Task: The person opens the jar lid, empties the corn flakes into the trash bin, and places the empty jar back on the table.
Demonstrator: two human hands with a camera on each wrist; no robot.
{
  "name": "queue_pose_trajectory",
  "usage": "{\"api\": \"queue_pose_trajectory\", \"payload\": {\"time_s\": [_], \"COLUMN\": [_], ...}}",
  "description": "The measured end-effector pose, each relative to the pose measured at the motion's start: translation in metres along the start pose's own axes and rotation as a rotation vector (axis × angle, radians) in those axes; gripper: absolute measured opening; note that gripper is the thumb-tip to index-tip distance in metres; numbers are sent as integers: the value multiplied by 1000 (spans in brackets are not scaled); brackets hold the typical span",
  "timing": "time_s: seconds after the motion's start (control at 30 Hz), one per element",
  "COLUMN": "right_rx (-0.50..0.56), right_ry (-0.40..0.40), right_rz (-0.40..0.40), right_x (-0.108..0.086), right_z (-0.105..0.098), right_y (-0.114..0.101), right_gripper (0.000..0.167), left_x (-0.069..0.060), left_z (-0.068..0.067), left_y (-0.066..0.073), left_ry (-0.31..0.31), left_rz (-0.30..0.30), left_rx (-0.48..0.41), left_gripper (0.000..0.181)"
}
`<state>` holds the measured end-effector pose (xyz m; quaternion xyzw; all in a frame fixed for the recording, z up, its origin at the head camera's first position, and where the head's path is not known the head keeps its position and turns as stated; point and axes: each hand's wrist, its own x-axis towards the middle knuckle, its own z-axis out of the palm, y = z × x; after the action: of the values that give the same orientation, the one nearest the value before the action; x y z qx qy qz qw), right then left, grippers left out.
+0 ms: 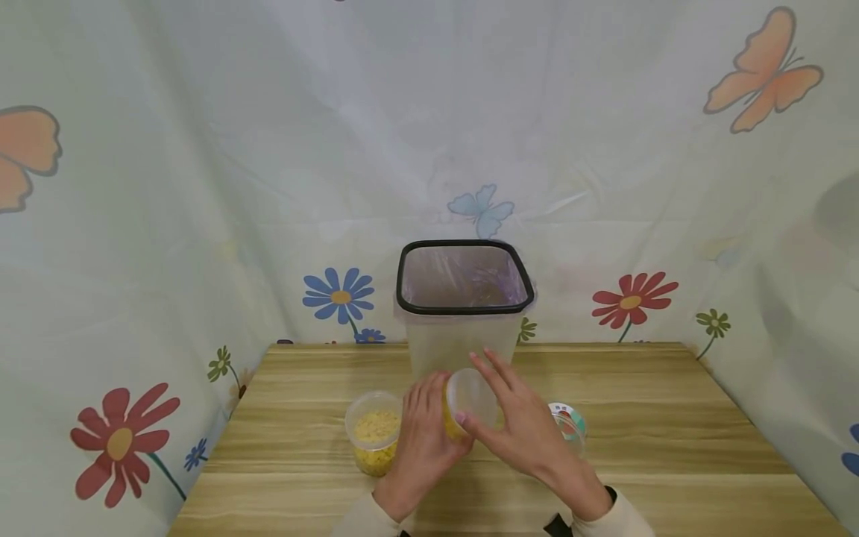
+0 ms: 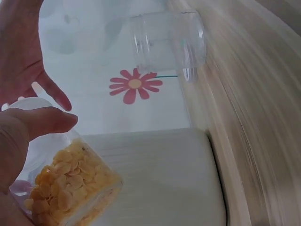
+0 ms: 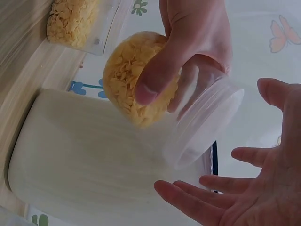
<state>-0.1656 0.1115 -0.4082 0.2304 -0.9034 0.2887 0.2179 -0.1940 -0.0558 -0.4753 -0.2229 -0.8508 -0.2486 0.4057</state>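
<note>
My left hand (image 1: 426,429) grips a clear plastic jar (image 3: 124,77) of yellow flakes around its side, thumb along the wall. This jar is tilted, and its translucent whitish lid end (image 1: 473,399) faces my right hand (image 1: 530,432). The fingers of that right hand are spread beside the lid end; in the right wrist view a gap shows between them. Left of my left hand stands a second jar (image 1: 376,436) of yellow flakes on the table. A clear jar (image 2: 164,44) without visible contents stands right of my right hand, partly hidden by it in the head view.
Behind the hands stands a whitish bin (image 1: 429,339) with a black rim (image 1: 463,309) and a thin plastic liner. A round white, teal and red printed piece (image 1: 567,419) shows at the right jar. The wood-grain table (image 1: 671,418) meets a flower-printed curtain (image 1: 268,186).
</note>
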Motion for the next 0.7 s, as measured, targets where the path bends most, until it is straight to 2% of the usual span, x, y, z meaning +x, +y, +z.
{"api": "queue_pose_trajectory", "payload": {"time_s": [0.37, 0.7], "right_rx": [-33, -3], "right_ry": [4, 8], "right_rz": [90, 96], "right_x": [1, -1], "right_z": [7, 11], "right_y": [-4, -3], "right_gripper": [73, 70], "left_x": [0, -1], "left_z": [-3, -4], "left_y": [3, 4], "left_ry": [28, 43], "left_rz": [87, 116], "left_rx": [143, 174], "left_gripper": [96, 98]}}
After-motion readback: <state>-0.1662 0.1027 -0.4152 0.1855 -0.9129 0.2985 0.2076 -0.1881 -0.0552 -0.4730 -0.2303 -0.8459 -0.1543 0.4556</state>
